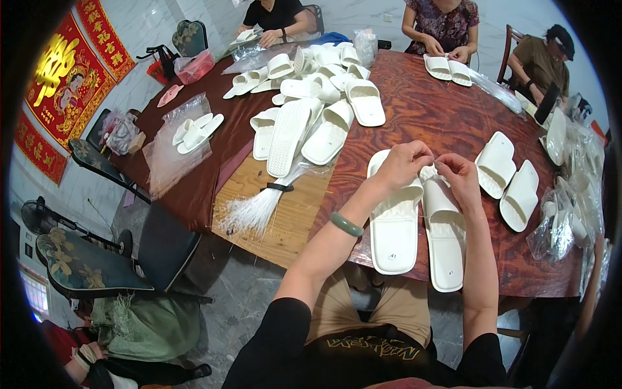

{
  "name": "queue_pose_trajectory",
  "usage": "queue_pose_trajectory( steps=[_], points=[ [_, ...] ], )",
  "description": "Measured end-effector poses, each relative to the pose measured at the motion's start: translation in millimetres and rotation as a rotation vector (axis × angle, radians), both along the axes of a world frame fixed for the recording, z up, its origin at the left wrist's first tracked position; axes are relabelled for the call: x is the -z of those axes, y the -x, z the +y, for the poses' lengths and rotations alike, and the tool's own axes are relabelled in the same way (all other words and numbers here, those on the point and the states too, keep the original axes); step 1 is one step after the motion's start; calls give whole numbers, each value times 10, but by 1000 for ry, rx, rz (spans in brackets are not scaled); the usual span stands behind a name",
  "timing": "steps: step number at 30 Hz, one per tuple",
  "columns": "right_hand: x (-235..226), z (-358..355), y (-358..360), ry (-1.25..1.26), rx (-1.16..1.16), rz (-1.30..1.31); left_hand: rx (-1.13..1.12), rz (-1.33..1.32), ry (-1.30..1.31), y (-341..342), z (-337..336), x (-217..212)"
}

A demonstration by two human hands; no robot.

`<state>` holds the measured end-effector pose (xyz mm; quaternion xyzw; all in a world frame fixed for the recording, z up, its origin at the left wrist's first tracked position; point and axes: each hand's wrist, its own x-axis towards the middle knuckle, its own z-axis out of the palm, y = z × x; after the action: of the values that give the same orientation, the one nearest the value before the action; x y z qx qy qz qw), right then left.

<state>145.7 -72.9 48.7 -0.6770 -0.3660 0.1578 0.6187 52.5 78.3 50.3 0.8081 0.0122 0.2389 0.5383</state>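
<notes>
Left hand (400, 163), right hand (457, 175) pinching tops of 2 white slippers (394, 223).

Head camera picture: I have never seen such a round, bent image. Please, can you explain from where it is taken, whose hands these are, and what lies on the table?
The camera sits on a person's head and looks down; its wide lens bends straight edges. The two bare arms coming from below are that person's own. The left hand, with a green bangle on its wrist, and the right hand meet at the top of a pair of white slippers lying side by side on the dark wooden table. What the fingers pinch is too small to tell. Further back lies a pile of white slippers, with a bundle of thin white strands beside it. Other people sit at the far side.
</notes>
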Motion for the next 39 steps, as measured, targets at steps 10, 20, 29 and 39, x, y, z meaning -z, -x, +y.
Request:
queue_pose_trajectory(
  steps=[10,20,29,39],
  points=[
    [-19,-17,1,21,-12,1,20,-8,3,-34,-3,29],
    [8,2,-14,8,-11,-6,29,-49,-8,-42,17,54],
    [43,-94,-46,14,15,-24,34,-58,17,-119,-88,95],
    [90,14,-87,2,15,-66,55,75,45,-66,4,70]
  ],
)
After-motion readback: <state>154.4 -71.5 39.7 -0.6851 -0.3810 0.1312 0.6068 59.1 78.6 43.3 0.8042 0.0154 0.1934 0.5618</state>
